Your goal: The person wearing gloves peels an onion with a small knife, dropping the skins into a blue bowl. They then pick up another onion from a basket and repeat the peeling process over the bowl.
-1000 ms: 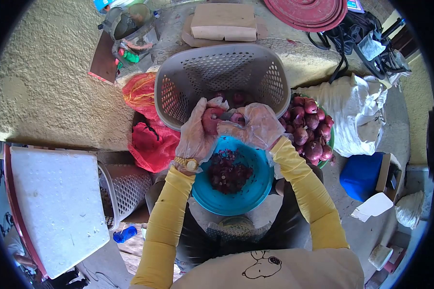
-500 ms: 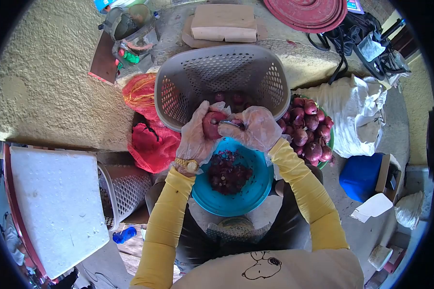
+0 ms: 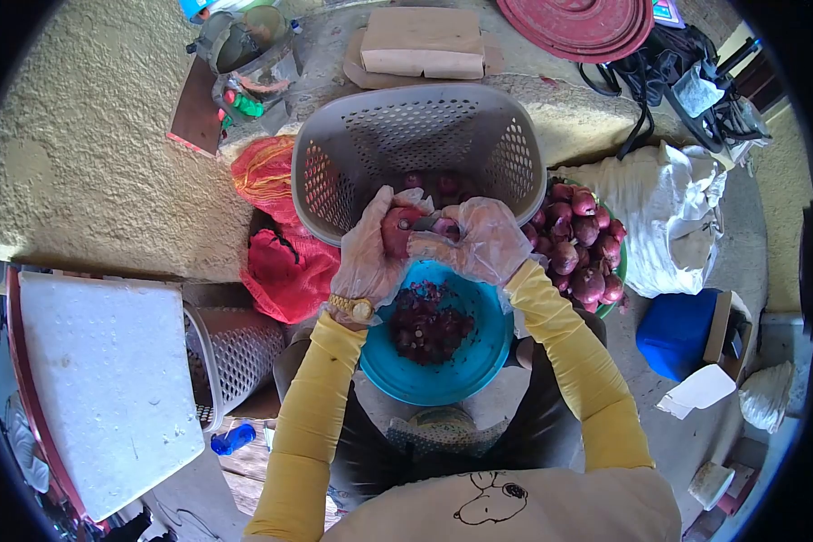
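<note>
My left hand (image 3: 366,253), in a clear plastic glove, is wrapped round a red onion (image 3: 399,231) above the front rim of the grey perforated basket (image 3: 415,98). Against the onion's right side, my gloved right hand (image 3: 486,237) grips a small knife (image 3: 422,223), its blade partly hidden by the fingers. Below both hands stands a blue basin (image 3: 434,387) holding dark red onion peels (image 3: 429,330). A few onions (image 3: 447,183) lie at the bottom of the basket. To the right, whole red onions (image 3: 583,230) are heaped in a green container.
A red mesh sack (image 3: 289,271) lies left of the grey basket, with a second perforated basket (image 3: 244,361) and a white board (image 3: 108,388) further left. On the right are a white sack (image 3: 668,217) and a blue container (image 3: 677,334). Cardboard (image 3: 423,43) lies behind.
My right hand has shifted slightly and the knife is turned a little at the onion. My left hand still holds the onion in nearly the same place.
</note>
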`<state>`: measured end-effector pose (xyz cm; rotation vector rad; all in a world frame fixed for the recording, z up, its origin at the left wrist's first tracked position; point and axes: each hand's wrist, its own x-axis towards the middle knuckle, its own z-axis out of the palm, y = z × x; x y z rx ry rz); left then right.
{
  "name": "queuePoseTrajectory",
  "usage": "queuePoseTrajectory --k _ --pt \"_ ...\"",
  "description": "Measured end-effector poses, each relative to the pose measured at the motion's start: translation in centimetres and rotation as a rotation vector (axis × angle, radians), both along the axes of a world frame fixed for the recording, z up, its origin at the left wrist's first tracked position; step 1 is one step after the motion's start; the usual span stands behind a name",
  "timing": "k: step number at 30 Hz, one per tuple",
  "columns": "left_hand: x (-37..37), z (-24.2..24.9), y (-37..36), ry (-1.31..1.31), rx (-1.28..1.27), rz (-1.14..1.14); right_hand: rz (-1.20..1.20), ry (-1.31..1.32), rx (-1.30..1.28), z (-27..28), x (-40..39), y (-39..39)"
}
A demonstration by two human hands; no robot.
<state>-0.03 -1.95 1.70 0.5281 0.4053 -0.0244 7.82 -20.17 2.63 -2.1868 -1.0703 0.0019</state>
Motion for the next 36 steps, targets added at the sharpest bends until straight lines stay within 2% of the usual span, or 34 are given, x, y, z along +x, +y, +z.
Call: queuePoseTrajectory --k 3,10,13,16,18,21,28,31,33,36 --pt "-0.1 0.4 -0.1 0.019 0.03 -0.003 -0.007 0.016 -0.077 0.1 0.3 -0.1" --pt "0.3 0.0 -0.5 0.04 0.007 0.046 0.01 -0.003 -0.055 -0.4 0.3 0.0" --pt "0.2 -0.3 -0.2 0.025 0.029 0.007 0.022 -0.022 -0.007 0.1 0.4 0.0" --pt "-0.1 -0.6 0.4 -0.07 0.022 -0.079 0.008 0.019 -0.093 0.8 0.3 -0.3" --pt "0.0 -0.5 0.2 -0.031 0.034 -0.035 0.011 -0.157 -0.073 -0.2 0.4 -0.6" --pt "0.1 0.1 -0.2 0.021 0.042 0.006 0.007 -0.216 -0.022 -1.1 0.5 -0.8" --pt "-0.1 0.0 0.0 -0.013 0.067 -0.052 0.024 -0.228 -0.001 -1.2 0.5 -0.9" --pt "0.1 0.2 -0.2 0.009 0.054 -0.014 0.002 -0.147 -0.041 -0.9 0.4 -0.8" --pt "0.0 -0.1 0.0 -0.031 0.026 -0.052 -0.005 -0.342 0.057 -1.1 0.3 -0.7" --pt "0.0 -0.1 -0.1 0.019 0.052 -0.012 -0.013 -0.312 0.048 -1.1 0.3 -0.8"
